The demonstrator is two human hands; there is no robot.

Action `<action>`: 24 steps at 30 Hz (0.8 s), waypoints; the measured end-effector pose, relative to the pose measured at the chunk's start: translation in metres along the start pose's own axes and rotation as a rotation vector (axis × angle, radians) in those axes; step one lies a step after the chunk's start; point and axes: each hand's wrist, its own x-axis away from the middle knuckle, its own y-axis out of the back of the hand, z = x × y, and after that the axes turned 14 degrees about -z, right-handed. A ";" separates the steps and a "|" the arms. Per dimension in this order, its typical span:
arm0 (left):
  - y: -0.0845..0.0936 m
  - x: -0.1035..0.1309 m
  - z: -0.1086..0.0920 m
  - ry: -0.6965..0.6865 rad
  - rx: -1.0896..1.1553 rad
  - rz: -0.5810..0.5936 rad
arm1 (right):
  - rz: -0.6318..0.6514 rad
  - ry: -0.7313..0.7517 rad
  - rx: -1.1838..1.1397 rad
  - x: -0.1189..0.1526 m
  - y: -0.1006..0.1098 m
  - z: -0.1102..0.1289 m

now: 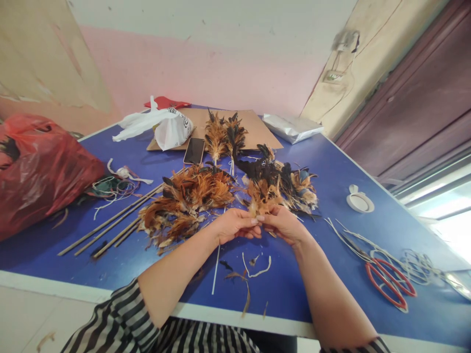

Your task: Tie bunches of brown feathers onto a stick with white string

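My left hand (237,226) and my right hand (285,226) meet over the middle of the blue table (312,284). Both pinch the pale lower end of a small bunch of orange-brown feathers (262,195), whose tips point away from me. A loose heap of rusty brown feathers (198,191) lies to the left of my hands. Just beyond my right hand is a pile of darker, black and brown feathers (290,179). Farther back, two bundled feather tufts (216,135) with pale stems lie partly on brown cardboard (259,130). Fingers hide the held quill ends.
Red-handled scissors (390,282), tangled white string (419,264) and a white tape roll (360,202) lie at the right. Thin sticks (117,223) and a red plastic bag (44,171) are on the left. A phone (194,150) and a silver packet (294,128) lie toward the back.
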 end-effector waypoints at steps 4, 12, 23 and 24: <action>0.000 0.001 0.000 -0.003 -0.035 0.047 | 0.040 -0.018 -0.072 -0.001 -0.001 -0.002; -0.006 0.001 -0.002 -0.134 -0.128 -0.086 | -0.080 0.011 -0.162 -0.008 -0.001 -0.008; -0.004 -0.007 0.008 -0.417 -0.265 -0.263 | -0.416 0.455 0.287 -0.004 -0.019 -0.001; -0.004 -0.008 0.009 -0.448 -0.282 -0.270 | -0.435 0.456 0.270 -0.003 -0.020 -0.001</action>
